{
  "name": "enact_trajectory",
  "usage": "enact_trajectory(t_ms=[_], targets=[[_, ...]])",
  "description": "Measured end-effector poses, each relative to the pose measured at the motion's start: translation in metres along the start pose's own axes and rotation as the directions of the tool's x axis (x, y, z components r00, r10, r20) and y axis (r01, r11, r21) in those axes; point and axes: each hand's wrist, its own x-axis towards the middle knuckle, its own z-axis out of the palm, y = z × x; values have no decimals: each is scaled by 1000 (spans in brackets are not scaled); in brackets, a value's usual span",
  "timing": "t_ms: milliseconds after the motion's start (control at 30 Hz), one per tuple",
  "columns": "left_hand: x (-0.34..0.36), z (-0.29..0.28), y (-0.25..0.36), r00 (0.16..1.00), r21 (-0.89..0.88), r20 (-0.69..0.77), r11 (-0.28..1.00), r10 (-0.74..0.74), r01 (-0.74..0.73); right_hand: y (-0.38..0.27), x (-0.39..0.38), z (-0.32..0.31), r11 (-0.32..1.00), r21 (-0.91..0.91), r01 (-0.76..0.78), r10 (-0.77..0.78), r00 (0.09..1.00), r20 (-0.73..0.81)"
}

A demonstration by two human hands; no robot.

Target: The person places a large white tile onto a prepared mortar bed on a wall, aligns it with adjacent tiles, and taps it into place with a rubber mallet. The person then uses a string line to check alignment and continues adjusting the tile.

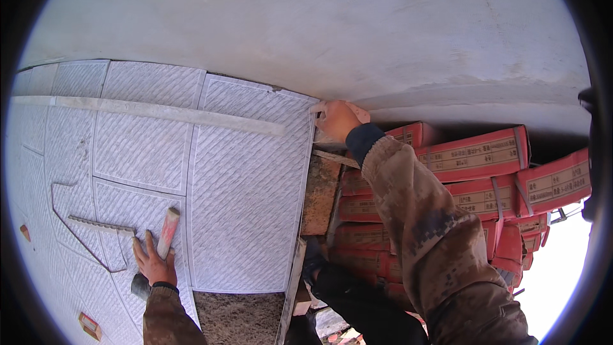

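Note:
My left hand [156, 266] lies with fingers spread on the pale grey, diagonally ribbed tiles [137, 207]. Between its thumb and forefinger is a worn red-and-white handle [168, 233]; a dark rounded lump [140, 286] shows beside the wrist. Whether the two are one tool is hidden by the hand. At the far right corner of a large tile [249, 198], by the wall, my right hand [338, 121] has its fingers closed around a pale pinkish piece [361, 114], mostly covered. Left of my left hand lie a notched strip [102, 225] and a thin bent rod [80, 239].
A long straightedge [166, 112] crosses the far tiles. Beyond them rises a plain pale wall [306, 25]. Red cartons [472, 153] are stacked on the right. Brown rough mortar [239, 313] borders the large tile's near edge. A small orange-framed block [90, 326] sits lower left.

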Motion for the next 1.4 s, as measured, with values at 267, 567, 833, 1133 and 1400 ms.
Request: enact_trajectory(t_ms=[267, 567, 833, 1133, 1400], targets=[[0, 2, -2, 1000, -2, -6, 1000, 10, -10, 21, -25, -38, 944, -265, 195, -148, 971, 188], [1, 4, -2, 1000, -2, -21, 1000, 11, -11, 50, -42, -45, 953, -128, 274, -265, 960, 88], [1, 3, -3, 999, -7, -34, 999, 35, -35, 39, -46, -39, 799, -497, 339, -339, 936, 94], [2, 3, -5, 993, -1, -50, 994, 105, -105, 44, -49, -43, 695, -584, 418, -438, 891, 117], [0, 2, -4, 996, 19, -42, 997, 78, -77, 88, -55, -47, 712, -455, 535, -564, 822, 84]])
